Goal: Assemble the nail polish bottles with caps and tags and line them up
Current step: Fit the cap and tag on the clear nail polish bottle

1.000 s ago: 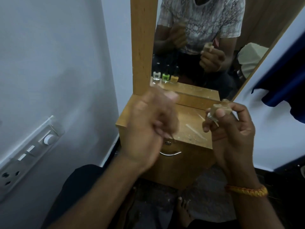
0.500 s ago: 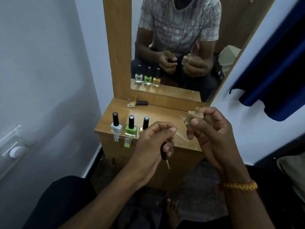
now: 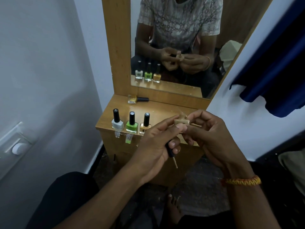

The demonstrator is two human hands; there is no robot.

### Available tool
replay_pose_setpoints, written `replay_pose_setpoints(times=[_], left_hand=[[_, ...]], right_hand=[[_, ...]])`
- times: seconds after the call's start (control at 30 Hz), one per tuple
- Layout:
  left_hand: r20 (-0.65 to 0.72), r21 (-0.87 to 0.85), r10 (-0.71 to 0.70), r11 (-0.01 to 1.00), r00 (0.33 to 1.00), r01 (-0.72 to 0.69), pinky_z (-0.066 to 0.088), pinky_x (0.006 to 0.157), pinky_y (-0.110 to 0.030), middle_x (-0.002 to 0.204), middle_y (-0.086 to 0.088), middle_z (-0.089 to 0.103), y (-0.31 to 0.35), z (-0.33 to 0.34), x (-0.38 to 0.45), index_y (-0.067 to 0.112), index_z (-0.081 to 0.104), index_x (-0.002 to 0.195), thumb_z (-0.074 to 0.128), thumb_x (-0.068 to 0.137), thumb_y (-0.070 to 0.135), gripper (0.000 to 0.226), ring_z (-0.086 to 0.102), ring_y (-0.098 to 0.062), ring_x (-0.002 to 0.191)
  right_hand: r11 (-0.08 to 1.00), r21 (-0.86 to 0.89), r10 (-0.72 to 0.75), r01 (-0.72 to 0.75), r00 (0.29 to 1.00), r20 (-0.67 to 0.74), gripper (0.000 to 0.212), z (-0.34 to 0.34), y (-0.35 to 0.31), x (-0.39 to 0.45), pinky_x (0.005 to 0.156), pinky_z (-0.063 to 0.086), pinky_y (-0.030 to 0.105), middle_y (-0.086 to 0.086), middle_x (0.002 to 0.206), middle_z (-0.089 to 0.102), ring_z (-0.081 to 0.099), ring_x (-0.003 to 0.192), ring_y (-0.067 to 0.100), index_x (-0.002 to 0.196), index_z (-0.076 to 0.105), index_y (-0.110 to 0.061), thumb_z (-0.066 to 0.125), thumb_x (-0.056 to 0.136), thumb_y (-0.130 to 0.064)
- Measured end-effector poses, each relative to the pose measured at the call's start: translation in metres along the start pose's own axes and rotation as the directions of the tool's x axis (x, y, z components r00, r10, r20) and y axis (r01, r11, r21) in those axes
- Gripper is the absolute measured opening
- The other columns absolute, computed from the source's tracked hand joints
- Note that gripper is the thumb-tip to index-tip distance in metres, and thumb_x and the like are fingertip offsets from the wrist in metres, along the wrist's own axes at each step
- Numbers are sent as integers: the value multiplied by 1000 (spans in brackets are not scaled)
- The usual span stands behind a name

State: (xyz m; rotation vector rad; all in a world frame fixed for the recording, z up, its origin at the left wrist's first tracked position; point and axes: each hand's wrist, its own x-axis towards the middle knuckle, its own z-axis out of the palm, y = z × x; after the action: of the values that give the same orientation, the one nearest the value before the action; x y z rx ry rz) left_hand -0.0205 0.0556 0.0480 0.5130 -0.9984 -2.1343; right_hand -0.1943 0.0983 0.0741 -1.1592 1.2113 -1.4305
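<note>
An uncapped beige nail polish bottle (image 3: 181,121) is pinched between the fingertips of both hands above the wooden dresser top (image 3: 158,109). My right hand (image 3: 209,138) holds it from the right. My left hand (image 3: 156,146) touches it with thumb and forefinger while its lower fingers grip a black brush cap (image 3: 170,152), brush pointing down. Three capped bottles stand in a row at the front left edge: white (image 3: 117,123), green (image 3: 131,125) and orange (image 3: 145,125). Clear tags hang below the white and green ones. A yellow bottle (image 3: 137,99) lies on its side at the back.
A mirror (image 3: 181,47) in a wooden frame rises behind the dresser top and reflects the person and the bottles. A white wall with a switch panel (image 3: 16,146) is on the left. Blue cloth (image 3: 272,71) hangs at the right. A bare foot (image 3: 173,207) rests on the floor below.
The view has tilted and settled on the dresser. My left hand with the brush cap has come up to the beige bottle, and both hands now meet on it.
</note>
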Motion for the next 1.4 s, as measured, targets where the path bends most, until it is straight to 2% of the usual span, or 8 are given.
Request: replay_pose_setpoints(times=[0.27, 0.4, 0.53, 0.73, 0.87, 1.07, 1.17, 1.4], left_hand=[[-72, -42, 103, 993, 992, -107, 40, 62, -24, 96, -5, 61, -5, 3, 5, 5, 68, 126, 65, 98, 18, 32, 44, -7, 67], [-156, -4, 181, 983, 971, -183, 48, 68, -26, 106, -2, 72, -9, 13, 7, 13, 72, 120, 65, 96, 25, 28, 58, -13, 81], [-54, 50, 195, 980, 979, -192, 57, 82, -54, 113, -15, 70, -16, 20, 7, 10, 66, 128, 59, 103, 23, 30, 68, -34, 104], [27, 155, 242, 958, 970, -243, 53, 102, -48, 127, -13, 68, -17, 20, 8, 13, 67, 128, 58, 102, 19, 28, 65, -28, 120], [78, 38, 204, 978, 976, -207, 56, 91, -44, 116, -9, 70, -15, 21, 8, 5, 65, 128, 57, 99, 19, 34, 65, -25, 115], [-39, 35, 183, 983, 982, -182, 48, 81, -38, 115, 0, 72, 5, 13, 11, 16, 76, 112, 63, 92, 28, 27, 62, -17, 104], [-201, 209, 171, 970, 965, -128, 37, 81, -38, 102, 1, 75, 2, 0, 13, 23, 79, 105, 66, 88, 37, 26, 64, -14, 96], [-183, 640, 370, 748, 911, -175, 57, 80, -23, 101, 7, 76, -26, 0, 20, 24, 69, 124, 67, 97, 33, 29, 72, -4, 92]], right_hand=[[984, 84, 139, -154, 976, 165, 44, -15, -6, -3, 66, 62, 30, 25, 95, 68, 70, 77, 28, 111, 69, 5, 88, 78, -17], [956, -185, 261, -227, 947, 189, 36, -20, -9, -3, 56, 53, 25, 20, 82, 67, 60, 66, 22, 97, 73, 1, 90, 75, -23], [931, -322, 234, -172, 958, 164, 23, -9, -11, -5, 59, 51, 26, 17, 88, 77, 61, 67, 22, 100, 75, 3, 80, 81, -9], [947, -274, 222, -169, 959, 175, 13, -1, -13, -6, 56, 46, 25, 7, 73, 73, 56, 61, 15, 79, 83, -17, 77, 70, -23], [942, -266, 267, -205, 938, 222, 14, -14, -4, -2, 74, 49, 45, 22, 89, 75, 57, 77, 48, 91, 83, -8, 80, 81, 1], [948, -21, 313, -317, 922, 227, 43, -61, 0, -4, 68, 39, 33, 9, 87, 67, 52, 73, 18, 100, 77, -3, 93, 72, -32], [940, 255, 224, -228, 974, 45, 40, -86, 2, -4, 69, 44, 30, 2, 92, 62, 48, 75, 14, 99, 75, -13, 94, 71, -34], [809, 586, 165, -48, 975, -149, 18, -79, 24, 14, 65, 39, 22, 2, 94, 59, 45, 73, 10, 103, 68, -13, 55, 105, -25]])
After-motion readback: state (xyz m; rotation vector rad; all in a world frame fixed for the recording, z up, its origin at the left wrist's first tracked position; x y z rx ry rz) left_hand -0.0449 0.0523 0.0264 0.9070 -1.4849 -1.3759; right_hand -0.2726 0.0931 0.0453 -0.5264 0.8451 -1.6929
